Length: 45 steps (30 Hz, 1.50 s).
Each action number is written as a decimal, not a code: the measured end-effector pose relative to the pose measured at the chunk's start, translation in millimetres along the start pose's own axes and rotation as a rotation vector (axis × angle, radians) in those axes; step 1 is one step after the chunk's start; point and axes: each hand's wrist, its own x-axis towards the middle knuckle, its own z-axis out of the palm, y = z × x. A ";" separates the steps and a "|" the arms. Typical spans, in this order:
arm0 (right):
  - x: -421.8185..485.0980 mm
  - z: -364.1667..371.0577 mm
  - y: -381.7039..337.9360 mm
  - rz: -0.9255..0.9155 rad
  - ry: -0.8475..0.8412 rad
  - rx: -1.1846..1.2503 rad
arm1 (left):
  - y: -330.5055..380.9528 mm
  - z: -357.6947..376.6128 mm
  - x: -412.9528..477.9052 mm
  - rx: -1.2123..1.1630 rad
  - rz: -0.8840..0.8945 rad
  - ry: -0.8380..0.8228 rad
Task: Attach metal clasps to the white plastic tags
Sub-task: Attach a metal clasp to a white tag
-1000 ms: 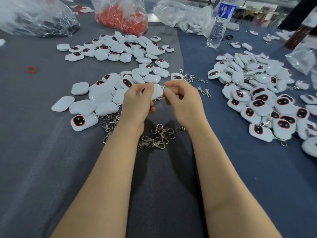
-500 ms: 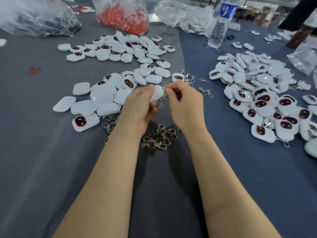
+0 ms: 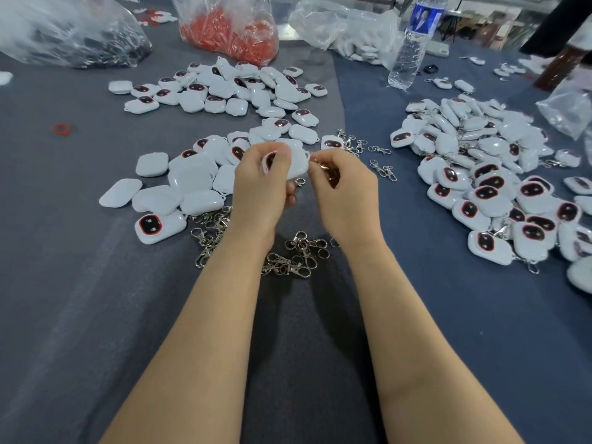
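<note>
While the left hand (image 3: 259, 190) has its grip closed round a white tag (image 3: 296, 165), just 12 o'clock of the loose clasps (image 3: 294, 257), and the right hand (image 3: 346, 193) pinches a metal clasp (image 3: 321, 166) at its 3 o'clock edge, the clasp may slip free if it misses the eyelet. Fingers hide that eyelet, so whether it has threaded is unclear.

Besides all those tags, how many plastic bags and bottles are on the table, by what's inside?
Bag of red pieces: 1
Bag of white pieces: 1
Bag of dark pieces: 1
Bag, contents unclear: 1
Water bottle: 1
Total: 5
</note>
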 end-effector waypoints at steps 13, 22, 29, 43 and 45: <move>-3.6 5.3 -6.6 -0.093 0.048 0.060 | 7.5 -5.8 0.4 -0.804 -0.723 -0.336; -4.1 4.7 -5.5 -0.083 0.081 0.097 | 7.1 -5.8 0.3 -0.763 -0.734 -0.336; -3.9 6.0 0.1 -0.158 0.031 -0.105 | 3.3 -4.9 3.9 -0.388 -0.431 -0.111; 3.6 -1.4 12.2 0.154 0.013 -0.109 | -3.9 -8.3 0.1 0.453 0.219 0.078; 5.0 -2.2 13.7 0.193 0.014 -0.075 | -2.1 -9.0 0.3 0.396 0.169 0.074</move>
